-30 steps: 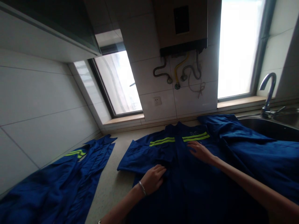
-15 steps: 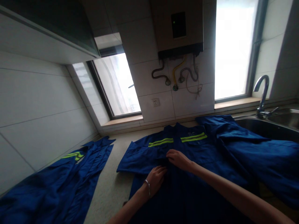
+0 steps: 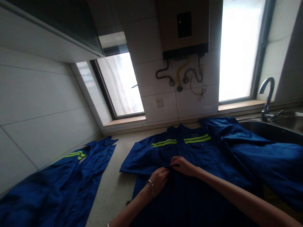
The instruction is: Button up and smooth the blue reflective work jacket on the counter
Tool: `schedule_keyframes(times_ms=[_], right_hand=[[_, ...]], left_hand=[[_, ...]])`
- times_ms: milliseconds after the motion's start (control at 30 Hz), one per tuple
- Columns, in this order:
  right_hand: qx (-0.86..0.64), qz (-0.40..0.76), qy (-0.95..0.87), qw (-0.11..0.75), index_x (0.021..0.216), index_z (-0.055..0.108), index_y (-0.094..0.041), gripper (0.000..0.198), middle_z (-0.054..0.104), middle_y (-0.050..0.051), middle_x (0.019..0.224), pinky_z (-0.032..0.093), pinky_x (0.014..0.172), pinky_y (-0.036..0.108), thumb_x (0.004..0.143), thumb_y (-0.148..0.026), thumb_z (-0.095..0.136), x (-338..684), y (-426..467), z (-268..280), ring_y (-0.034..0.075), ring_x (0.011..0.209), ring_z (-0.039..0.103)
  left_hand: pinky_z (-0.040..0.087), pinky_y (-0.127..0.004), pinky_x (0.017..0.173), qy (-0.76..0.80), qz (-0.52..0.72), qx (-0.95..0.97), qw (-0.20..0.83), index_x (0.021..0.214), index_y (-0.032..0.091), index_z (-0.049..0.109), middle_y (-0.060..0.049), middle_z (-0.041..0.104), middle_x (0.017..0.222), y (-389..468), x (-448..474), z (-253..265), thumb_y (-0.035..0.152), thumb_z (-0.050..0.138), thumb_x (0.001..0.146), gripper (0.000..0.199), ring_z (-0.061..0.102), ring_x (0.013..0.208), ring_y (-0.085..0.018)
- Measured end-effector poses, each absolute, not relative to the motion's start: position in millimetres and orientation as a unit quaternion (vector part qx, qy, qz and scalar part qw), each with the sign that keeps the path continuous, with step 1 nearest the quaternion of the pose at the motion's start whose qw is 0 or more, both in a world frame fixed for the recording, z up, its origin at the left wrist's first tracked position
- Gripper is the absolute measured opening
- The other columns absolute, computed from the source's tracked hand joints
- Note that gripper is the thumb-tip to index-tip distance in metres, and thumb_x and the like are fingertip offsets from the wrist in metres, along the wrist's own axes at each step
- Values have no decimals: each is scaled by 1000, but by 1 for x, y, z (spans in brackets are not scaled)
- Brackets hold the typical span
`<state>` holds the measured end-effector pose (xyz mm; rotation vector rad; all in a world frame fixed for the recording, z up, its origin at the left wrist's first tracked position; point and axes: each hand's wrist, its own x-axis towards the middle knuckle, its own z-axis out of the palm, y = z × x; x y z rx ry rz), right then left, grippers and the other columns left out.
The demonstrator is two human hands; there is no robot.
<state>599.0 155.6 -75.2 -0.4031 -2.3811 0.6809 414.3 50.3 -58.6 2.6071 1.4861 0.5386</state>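
**Two hands meet at the front of a blue work jacket**

A blue work jacket [image 3: 203, 157] with two lime reflective stripes [image 3: 181, 141] across the chest lies spread flat on the pale speckled counter [image 3: 113, 186], collar toward the tiled wall. It fills the centre of the view, its left sleeve folded out toward 9 o'clock.

The left hand [image 3: 159, 180], with a thin bracelet [image 3: 151, 187] at the wrist, rests on the cloth just below the stripes. Its fingers are curled down into the fabric. The right hand [image 3: 183, 165] comes in from 4 o'clock and touches the left at the fingertips — both pinch the same small fold along the jacket's middle seam. Both hands are narrow, closed on cloth, with no gap between them.

A second blue garment [image 3: 260, 157] lies rumpled at 3 o'clock, overlapping the jacket's right side and reaching to the edge of the steel sink [image 3: 272, 130]. A curved faucet [image 3: 267, 94] stands behind the sink. A third blue garment [image 3: 66, 186] with its own lime stripe stretches from 9 o'clock down to 7 o'clock, well apart from the hands.

At 12 o'clock a wall-mounted water heater [image 3: 183, 26] hangs above looped hoses — a white wall socket [image 3: 159, 102] sits below it, between two bright windows.
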Motion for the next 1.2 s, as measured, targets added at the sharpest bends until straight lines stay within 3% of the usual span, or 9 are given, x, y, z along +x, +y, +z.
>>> schedule_keyframes(times_ms=[233, 400, 533, 700, 933, 1067, 1200], right_hand=[[-151, 149, -938, 274, 101, 67, -17, 23, 61, 5, 98, 42, 82, 23, 86, -14, 50, 604, 144, -71, 13, 92, 55], [-145, 17, -966, 215, 93, 67, -17, 19, 60, 6, 95, 41, 80, 28, 87, -14, 49, 600, 140, -68, 16, 89, 51], [-148, -12, -969, 197, 89, 66, -16, 18, 59, 6, 93, 40, 80, 28, 87, -13, 48, 597, 139, -66, 16, 88, 49], [-133, -63, -977, 154, 83, 63, -14, 17, 58, 5, 86, 40, 77, 27, 83, -8, 47, 591, 141, -66, 16, 83, 48], [-163, -51, -972, 163, 80, 60, -14, 16, 57, 4, 85, 41, 74, 24, 80, -4, 48, 590, 142, -75, 15, 87, 48], [-141, -66, -976, 154, 78, 60, -14, 15, 58, 6, 81, 40, 80, 27, 79, -7, 47, 593, 136, -71, 17, 86, 49], [-170, -18, -964, 201, 85, 62, -15, 16, 60, 5, 89, 40, 79, 26, 78, -10, 48, 596, 131, -66, 16, 88, 51]], left_hand=[[41, -30, 100, 483, 194, 852, 47, 109, 20, 58, -3, 61, 110, 50, 414, -62, 2, 42, 80, 38, 54, 107, -15], [42, -30, 98, 488, 188, 852, 42, 108, 20, 58, -3, 61, 108, 52, 411, -67, 2, 43, 79, 38, 54, 104, -15], [44, -29, 96, 493, 173, 852, 29, 108, 18, 59, -4, 60, 104, 52, 412, -68, 3, 41, 80, 36, 54, 101, -15], [38, -36, 102, 548, 163, 820, -36, 121, 11, 51, -12, 48, 123, 51, 417, -66, 4, 45, 73, 48, 42, 117, -23], [34, -41, 103, 566, 96, 818, -21, 133, 20, 40, -8, 42, 130, 54, 413, -64, 13, 49, 73, 61, 37, 118, -25], [34, -40, 101, 558, 60, 827, -24, 133, 19, 41, -9, 42, 130, 56, 413, -61, 19, 48, 75, 58, 37, 117, -25], [34, -40, 100, 561, 41, 826, -31, 132, 16, 42, -10, 42, 128, 57, 415, -59, 22, 47, 76, 57, 37, 115, -26]])
